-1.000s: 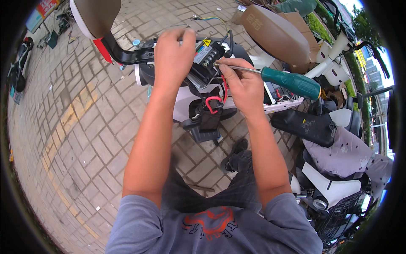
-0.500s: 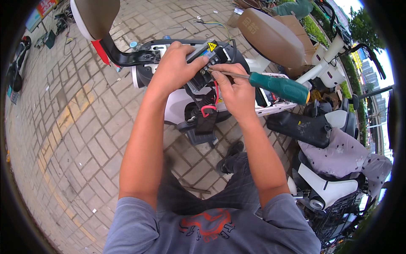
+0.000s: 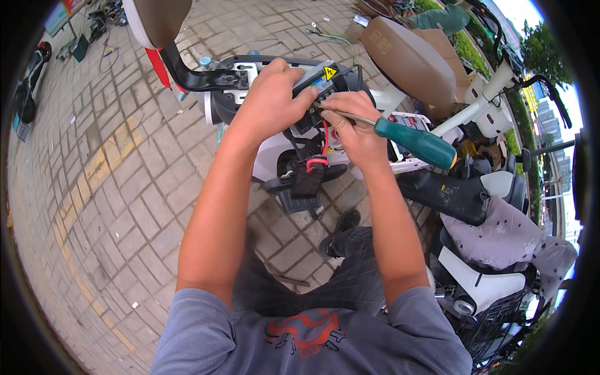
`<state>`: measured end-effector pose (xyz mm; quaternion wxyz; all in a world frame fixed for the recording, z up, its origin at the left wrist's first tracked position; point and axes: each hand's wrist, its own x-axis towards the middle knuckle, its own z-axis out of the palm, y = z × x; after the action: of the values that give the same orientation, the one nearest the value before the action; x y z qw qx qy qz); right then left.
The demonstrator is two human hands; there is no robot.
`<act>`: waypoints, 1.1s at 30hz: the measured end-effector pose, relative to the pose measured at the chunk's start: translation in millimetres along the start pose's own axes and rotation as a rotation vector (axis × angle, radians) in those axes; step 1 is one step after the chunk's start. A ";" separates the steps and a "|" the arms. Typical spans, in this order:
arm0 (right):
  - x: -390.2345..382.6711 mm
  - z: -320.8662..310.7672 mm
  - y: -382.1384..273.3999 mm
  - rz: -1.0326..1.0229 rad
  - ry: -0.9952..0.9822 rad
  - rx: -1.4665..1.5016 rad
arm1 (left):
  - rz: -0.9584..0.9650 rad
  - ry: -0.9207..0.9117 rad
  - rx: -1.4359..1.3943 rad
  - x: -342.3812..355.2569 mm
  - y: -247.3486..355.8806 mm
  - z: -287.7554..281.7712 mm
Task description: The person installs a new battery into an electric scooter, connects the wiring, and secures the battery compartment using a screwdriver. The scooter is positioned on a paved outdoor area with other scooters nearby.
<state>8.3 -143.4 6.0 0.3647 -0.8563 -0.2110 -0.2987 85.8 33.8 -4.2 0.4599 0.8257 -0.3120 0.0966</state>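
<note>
My left hand is wrapped over a dark electrical box with a yellow warning triangle, its thumb lying near the terminals. My right hand pinches the thin shaft of a screwdriver, whose green handle points off to the right. The fingertips of that hand touch the terminal end of the box; the screwdriver's tip is hidden among them. From there a red wire runs down to a black strap-like piece. All this sits over the opened white body of an electric scooter.
A brown scooter seat stands tilted up at the right, another brown pad at upper left on a black bracket. Parked scooters crowd the right side, one draped with a spotted grey cover. Brick paving spreads out at left.
The scooter, box and both hands appear slightly farther right in view. The screwdriver handle has tilted a little lower, while both hands keep their hold.
</note>
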 end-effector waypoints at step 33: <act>11.6 2.3 -33.9 0.349 -0.052 -0.284 | 0.277 0.093 -0.077 -12.4 -0.1 10.0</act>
<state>-2.0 -118.1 29.3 0.2811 -0.9300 -0.0245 -0.2355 74.8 31.0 -15.4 0.4878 0.7510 -0.4047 0.1853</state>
